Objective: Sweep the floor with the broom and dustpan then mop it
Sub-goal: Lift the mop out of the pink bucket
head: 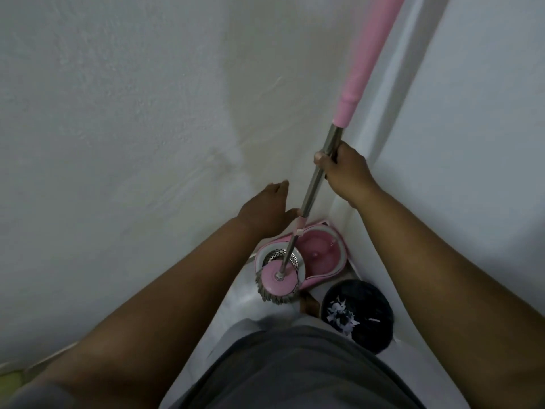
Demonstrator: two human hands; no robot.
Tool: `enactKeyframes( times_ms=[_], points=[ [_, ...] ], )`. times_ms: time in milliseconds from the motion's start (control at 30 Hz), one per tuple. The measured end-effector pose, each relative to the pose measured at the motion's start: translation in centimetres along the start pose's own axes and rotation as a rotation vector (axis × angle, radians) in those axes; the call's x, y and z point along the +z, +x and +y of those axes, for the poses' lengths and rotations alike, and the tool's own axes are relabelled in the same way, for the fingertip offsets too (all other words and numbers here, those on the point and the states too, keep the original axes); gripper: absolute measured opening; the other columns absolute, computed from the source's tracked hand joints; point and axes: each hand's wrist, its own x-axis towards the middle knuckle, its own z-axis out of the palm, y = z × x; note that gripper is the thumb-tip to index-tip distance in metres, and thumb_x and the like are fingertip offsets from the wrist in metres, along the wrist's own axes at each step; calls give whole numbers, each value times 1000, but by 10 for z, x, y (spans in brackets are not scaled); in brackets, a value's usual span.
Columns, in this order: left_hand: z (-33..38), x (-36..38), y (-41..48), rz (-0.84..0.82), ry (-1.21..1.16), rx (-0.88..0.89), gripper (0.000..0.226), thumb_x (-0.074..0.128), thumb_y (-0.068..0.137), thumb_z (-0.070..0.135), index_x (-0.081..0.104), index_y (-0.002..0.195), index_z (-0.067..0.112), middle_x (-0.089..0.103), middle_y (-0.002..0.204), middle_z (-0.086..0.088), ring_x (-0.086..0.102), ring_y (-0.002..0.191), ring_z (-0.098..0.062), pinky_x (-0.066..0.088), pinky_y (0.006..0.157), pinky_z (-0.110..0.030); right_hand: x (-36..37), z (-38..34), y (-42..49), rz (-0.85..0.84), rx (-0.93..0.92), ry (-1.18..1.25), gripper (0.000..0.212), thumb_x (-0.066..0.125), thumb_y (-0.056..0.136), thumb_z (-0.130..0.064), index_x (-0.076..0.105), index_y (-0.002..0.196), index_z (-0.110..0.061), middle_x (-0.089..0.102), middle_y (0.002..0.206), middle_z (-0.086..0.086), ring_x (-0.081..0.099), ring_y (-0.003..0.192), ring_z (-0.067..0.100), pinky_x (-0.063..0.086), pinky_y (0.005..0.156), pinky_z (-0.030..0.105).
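Right hand grips mop pole (left hand spread, free)

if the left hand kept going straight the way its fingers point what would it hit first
Probably the white wall: the open left hand points up and away, left of the mop pole, with nothing else ahead. Depth is unclear.

This looks like a home, a narrow corner between plain white walls, with a pink spin-mop bucket (household type) beside a black bin.
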Motion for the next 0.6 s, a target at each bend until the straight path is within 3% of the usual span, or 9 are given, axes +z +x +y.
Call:
enactKeyframes(
  times_ms=[100,233,400,500,600],
  points=[
    [1,3,9,-38,-21,18,81,50,99,53,15,160,11,34,158,-14,41,141,-30,41,108,-40,10,-9,-9,-71,-97,-67,20,54,96,-42,57,104,-24,62,89,-12,59,79,0,39,61,15],
    [-9,-4,13,-20,-42,72,69,53,98,51,33,153,13,56,138,-14,58,120,-29,51,89,-38,26,-25,-22,-95,-153,-88,23,56,96,-41,59,105,-20,64,87,-7,59,76,0,39,62,15],
    [-28,-14,7,-70,-138,148,53,48,101,49,50,137,11,65,125,-14,64,107,-27,52,85,-36,39,-50,-45,-38,-169,-105,20,56,95,-43,59,103,-25,66,90,-7,59,78,-3,40,64,14],
    [-37,-22,-2,-96,-223,209,50,43,103,49,51,134,11,65,126,-13,63,107,-26,45,78,-30,43,-73,-60,-11,-174,-119,25,56,95,-45,60,104,-23,68,92,-3,65,81,7,52,75,25],
    [-45,-28,-19,-61,-340,253,52,44,102,51,50,138,13,63,130,-11,62,111,-26,44,80,-29,42,-97,-78,45,-186,-135,27,56,94,-46,61,103,-21,70,93,-1,66,82,12,56,81,34]
  ],
)
